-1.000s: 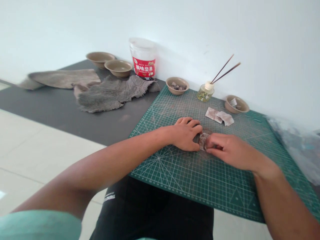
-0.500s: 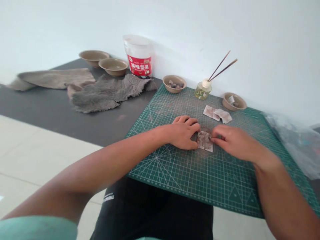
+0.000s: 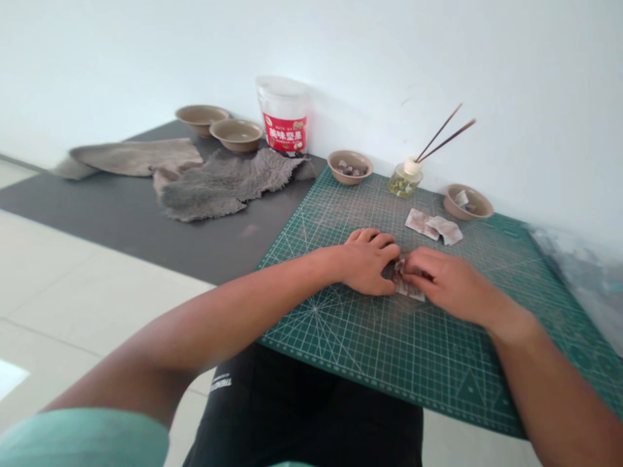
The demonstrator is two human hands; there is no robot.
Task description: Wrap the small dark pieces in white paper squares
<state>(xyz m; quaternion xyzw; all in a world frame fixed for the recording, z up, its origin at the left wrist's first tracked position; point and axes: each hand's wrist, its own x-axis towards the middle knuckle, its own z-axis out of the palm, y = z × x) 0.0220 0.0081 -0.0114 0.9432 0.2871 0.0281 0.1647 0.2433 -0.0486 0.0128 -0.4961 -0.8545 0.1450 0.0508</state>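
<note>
My left hand [image 3: 370,263] lies on the green cutting mat [image 3: 350,350] with its fingers spread. Its thumb and forefinger touch the left edge of a small whitish piece [image 3: 411,293] with brown smudges, which looks like paper or cloth. Over that piece, my right hand [image 3: 440,279] is closed in a pinch. What its fingertips hold is too small to make out, and the hand hides much of the piece. Farther back on the mat lie two similar smudged pieces [image 3: 433,226], overlapping.
Along the wall stand a bowl of dark lumps [image 3: 350,167], a reed diffuser [image 3: 405,179] and a bowl with whitish bits [image 3: 468,202]. At left are ragged grey-brown hides [image 3: 219,185], two bowls [image 3: 237,135] and a red-labelled tub [image 3: 285,117]. A plastic bag [image 3: 579,279] lies at right.
My right hand has moved left from the piece's right edge to over its middle, covering more of it. My left hand keeps its place; the whole view has shifted slightly.
</note>
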